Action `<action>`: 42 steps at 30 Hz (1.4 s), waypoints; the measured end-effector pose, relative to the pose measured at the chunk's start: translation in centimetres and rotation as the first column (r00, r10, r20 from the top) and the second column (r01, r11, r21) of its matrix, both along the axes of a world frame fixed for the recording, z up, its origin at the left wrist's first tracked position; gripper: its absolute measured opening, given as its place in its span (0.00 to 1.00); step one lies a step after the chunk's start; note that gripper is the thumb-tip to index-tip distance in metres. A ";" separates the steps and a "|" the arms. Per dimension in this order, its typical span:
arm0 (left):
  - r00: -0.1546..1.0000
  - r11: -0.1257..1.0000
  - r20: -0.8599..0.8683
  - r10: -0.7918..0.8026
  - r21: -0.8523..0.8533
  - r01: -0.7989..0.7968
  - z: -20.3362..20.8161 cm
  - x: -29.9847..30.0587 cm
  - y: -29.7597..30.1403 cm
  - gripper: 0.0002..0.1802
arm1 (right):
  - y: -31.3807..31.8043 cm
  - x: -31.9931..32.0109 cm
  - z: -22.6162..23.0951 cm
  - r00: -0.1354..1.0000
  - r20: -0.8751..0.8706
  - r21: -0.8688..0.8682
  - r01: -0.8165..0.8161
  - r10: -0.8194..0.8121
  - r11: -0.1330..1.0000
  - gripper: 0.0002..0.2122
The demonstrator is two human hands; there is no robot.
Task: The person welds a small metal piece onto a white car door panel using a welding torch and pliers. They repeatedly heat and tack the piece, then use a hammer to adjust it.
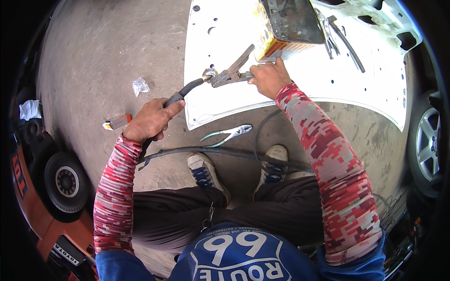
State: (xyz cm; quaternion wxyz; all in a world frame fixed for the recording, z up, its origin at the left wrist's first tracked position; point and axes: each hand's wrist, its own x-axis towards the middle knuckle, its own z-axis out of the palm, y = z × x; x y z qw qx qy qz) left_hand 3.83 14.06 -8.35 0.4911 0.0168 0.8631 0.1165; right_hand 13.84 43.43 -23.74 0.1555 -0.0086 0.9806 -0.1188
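Blue shirt; L hand w/ torch over panel edge, floor spreads L

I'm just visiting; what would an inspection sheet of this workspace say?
Surface: white metal panel with holes, on a bare floor.
Job's things: dark torch, tip near the panel's left part, contact unclear; worn metal tool beside it.
Clutter: square tin, silver pliers, dark rod on the panel; green-handled pliers, small box, plastic bag on the floor.
Hands: left hand holds torch; right hand grips tool.
Cables: dark cable near the shoes.
Surroundings: orange vehicle left, spoked wheel right.
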 end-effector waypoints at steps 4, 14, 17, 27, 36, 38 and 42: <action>1.000 1.000 -0.021 -0.003 -0.018 0.003 0.0 0.3 0.2 0.36 | -0.1 0.0 0.0 1.000 0.001 0.003 0.004 -0.004 1.000 0.07; 1.000 1.000 0.016 0.019 -0.007 -0.019 1.5 -0.2 -0.6 0.34 | -0.1 0.0 -0.2 1.000 0.004 0.018 -0.001 0.001 1.000 0.09; 1.000 1.000 0.002 0.022 0.008 -0.022 1.9 -0.2 -0.8 0.34 | -0.1 0.0 -0.1 0.997 0.072 0.012 0.019 -0.020 1.000 0.10; 0.999 0.999 -0.032 0.014 -0.037 -0.015 2.5 -0.4 -1.9 0.37 | 0.2 0.1 0.7 0.986 0.142 -0.122 0.109 -0.091 0.987 0.14; 0.997 1.000 -0.069 0.016 -0.001 -0.016 2.0 0.6 -2.3 0.36 | -0.4 -2.1 0.7 0.994 0.051 -0.050 0.094 -0.092 0.994 0.16; 0.997 1.000 -0.077 0.011 0.016 -0.010 1.6 0.8 -2.0 0.36 | -0.5 -2.3 0.8 0.995 0.063 -0.006 0.084 -0.083 0.996 0.16; 0.994 1.000 -0.105 -0.028 0.004 0.029 0.7 1.2 -1.4 0.38 | -0.8 -2.8 0.9 0.994 0.093 0.052 0.049 -0.053 0.997 0.15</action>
